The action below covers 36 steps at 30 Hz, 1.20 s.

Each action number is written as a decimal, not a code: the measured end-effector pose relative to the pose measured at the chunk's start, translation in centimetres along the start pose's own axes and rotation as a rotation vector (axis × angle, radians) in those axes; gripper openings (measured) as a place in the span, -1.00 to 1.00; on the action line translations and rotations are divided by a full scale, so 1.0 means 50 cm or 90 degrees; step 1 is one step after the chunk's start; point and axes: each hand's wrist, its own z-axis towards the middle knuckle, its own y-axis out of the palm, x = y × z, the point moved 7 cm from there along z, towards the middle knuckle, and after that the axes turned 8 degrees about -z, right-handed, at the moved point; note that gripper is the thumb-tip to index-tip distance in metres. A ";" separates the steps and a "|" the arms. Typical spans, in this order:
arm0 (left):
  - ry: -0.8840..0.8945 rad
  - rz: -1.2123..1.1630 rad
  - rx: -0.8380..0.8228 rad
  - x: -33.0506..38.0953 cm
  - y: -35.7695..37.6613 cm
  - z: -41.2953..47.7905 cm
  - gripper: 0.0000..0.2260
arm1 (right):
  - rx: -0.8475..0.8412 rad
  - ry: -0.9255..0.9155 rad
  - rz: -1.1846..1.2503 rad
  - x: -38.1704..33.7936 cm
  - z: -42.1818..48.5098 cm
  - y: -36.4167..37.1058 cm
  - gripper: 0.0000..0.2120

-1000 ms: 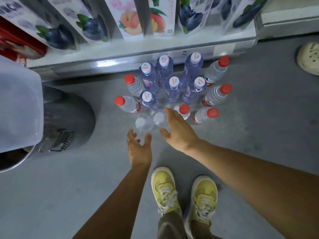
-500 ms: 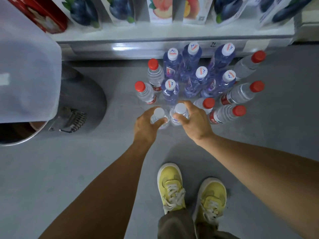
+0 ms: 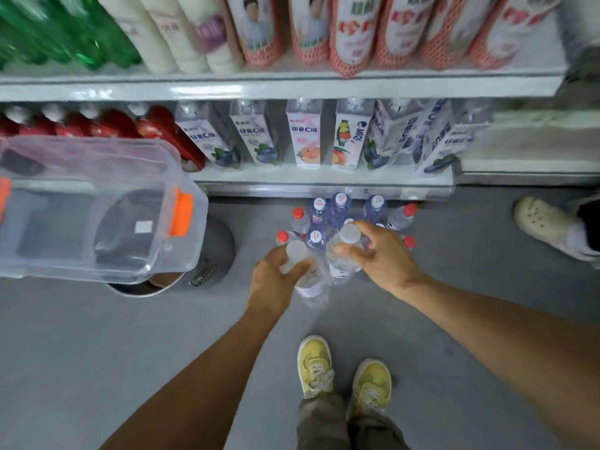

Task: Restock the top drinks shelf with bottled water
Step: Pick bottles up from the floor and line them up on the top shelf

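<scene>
My left hand (image 3: 271, 280) grips a clear white-capped water bottle (image 3: 310, 285) by its neck, lifted off the floor. My right hand (image 3: 381, 254) grips a second white-capped water bottle (image 3: 341, 264) near its cap, also raised. Behind and below them a cluster of bottles (image 3: 339, 206) stands on the grey floor in front of the bottom shelf: several blue-tinted ones with white caps and several clear ones with red caps. The top drinks shelf is out of view.
A clear plastic bin with orange latches (image 3: 97, 209) sits left on a round stool. Juice cartons (image 3: 303, 138) fill the bottom shelf; tall bottles line the shelf (image 3: 292, 84) above. Another person's pale clog (image 3: 545, 219) is at right. My yellow shoes (image 3: 316, 365) are below.
Both hands reached down, closed on the two white-capped bottles and have lifted them off the floor. The view has tilted up, showing a higher shelf.
</scene>
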 end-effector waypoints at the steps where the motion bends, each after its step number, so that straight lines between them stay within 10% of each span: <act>1: 0.016 0.004 -0.006 0.056 -0.013 -0.012 -0.65 | 0.004 -0.011 0.005 -0.032 -0.007 -0.042 -0.75; 17: 0.340 0.034 -0.056 0.902 -0.141 -0.317 -0.92 | 0.169 -0.208 -0.022 -0.569 -0.207 -0.683 -0.79; 36: 0.581 0.052 0.026 1.464 -0.333 -0.573 -0.65 | 0.431 -0.363 -0.158 -1.096 -0.356 -1.125 -0.38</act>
